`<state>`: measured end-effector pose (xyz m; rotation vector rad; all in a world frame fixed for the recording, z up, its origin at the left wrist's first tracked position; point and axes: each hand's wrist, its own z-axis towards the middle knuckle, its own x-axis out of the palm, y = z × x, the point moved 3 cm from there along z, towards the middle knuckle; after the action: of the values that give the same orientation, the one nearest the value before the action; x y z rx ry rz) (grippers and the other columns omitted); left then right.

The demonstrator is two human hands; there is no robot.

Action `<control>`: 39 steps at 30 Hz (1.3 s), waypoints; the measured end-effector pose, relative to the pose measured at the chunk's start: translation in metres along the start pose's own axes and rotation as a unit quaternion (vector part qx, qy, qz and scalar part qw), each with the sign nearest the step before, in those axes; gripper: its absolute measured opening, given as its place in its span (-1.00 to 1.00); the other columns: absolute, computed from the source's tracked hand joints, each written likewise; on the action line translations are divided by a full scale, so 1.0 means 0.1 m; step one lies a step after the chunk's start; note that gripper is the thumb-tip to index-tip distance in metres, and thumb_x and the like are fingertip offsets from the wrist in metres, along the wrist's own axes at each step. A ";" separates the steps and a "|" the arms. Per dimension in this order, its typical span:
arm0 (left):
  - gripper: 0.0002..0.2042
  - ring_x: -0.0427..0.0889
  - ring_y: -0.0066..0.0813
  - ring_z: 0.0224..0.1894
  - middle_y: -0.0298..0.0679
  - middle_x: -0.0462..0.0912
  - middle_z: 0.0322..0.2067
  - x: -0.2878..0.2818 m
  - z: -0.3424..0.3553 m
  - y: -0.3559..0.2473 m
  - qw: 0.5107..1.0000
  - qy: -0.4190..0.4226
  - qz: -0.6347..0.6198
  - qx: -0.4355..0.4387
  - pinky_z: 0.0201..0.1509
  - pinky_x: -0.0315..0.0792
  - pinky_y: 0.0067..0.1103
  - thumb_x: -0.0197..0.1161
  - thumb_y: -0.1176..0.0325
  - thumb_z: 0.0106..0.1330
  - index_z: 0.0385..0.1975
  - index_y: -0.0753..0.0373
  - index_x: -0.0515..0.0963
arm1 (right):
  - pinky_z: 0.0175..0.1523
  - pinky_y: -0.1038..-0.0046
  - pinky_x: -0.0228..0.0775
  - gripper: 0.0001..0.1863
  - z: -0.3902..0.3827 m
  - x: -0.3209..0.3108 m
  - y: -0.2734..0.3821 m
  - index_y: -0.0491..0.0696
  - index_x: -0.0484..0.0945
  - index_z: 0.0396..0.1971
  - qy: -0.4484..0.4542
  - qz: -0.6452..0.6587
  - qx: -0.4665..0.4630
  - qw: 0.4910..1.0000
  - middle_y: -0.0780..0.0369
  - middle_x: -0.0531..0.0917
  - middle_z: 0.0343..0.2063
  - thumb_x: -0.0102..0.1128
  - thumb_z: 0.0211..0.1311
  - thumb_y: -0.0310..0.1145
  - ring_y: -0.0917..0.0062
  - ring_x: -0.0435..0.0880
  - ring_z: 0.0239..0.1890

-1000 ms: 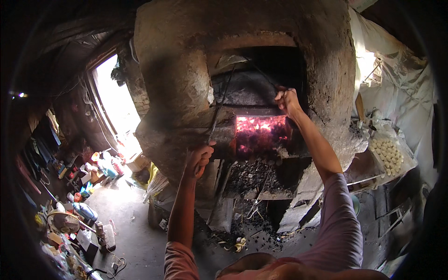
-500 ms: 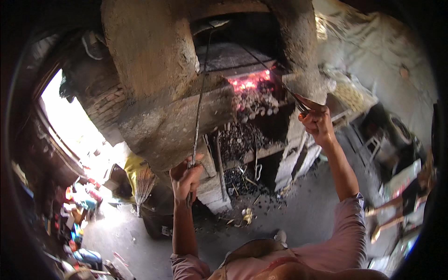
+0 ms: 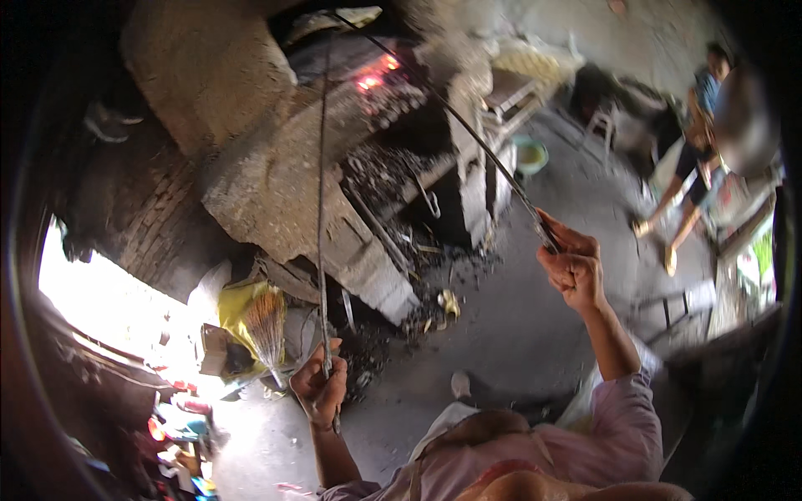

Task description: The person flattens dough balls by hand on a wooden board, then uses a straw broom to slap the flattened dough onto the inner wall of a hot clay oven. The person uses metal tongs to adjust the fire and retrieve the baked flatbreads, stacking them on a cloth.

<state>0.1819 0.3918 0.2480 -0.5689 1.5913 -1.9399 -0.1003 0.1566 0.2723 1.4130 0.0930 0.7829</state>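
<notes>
My left hand (image 3: 319, 384) is closed round a long thin metal rod (image 3: 322, 209), which rises almost straight toward the mouth of a rough clay oven (image 3: 200, 75). My right hand (image 3: 572, 267) grips another long rod (image 3: 474, 134), slanting up-left into that opening. Their far ends are near a pale, flattish thing (image 3: 322, 23) in the dark mouth; whether they touch it is unclear. Glowing coals (image 3: 372, 81) show below the opening, and a dark bed of cinders (image 3: 376, 175) lies lower down in the oven's front recess.
A person (image 3: 703, 92) in blue stands at the right, near stools (image 3: 601, 125) and a green basin (image 3: 530, 157). A tray of pale pieces (image 3: 526, 58) sits beside the oven. A broom (image 3: 263, 326) and yellow sack (image 3: 234, 307) stand lower left, near the bright doorway (image 3: 83, 284).
My view has swung, moving the oven up and left in the picture and bringing the other person into view. Both hands are lower in the picture, still gripping the rods.
</notes>
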 end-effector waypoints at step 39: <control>-0.70 0.25 -0.71 -0.70 -0.30 0.46 -0.60 -0.97 -0.74 1.39 0.662 0.674 0.007 -0.328 -0.66 0.11 -0.70 0.16 0.54 -0.03 -0.23 0.45 0.47 | -0.79 0.66 -0.05 -0.82 -4.83 2.18 -1.64 0.01 0.32 -0.23 -0.600 0.093 0.125 0.784 0.45 0.23 -0.80 -0.03 0.17 -0.33 0.81 0.12 -0.85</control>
<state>0.2293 0.4914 0.0996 1.0018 3.1686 -1.6423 -0.1072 0.6874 0.1126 1.9642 -0.9794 -0.1123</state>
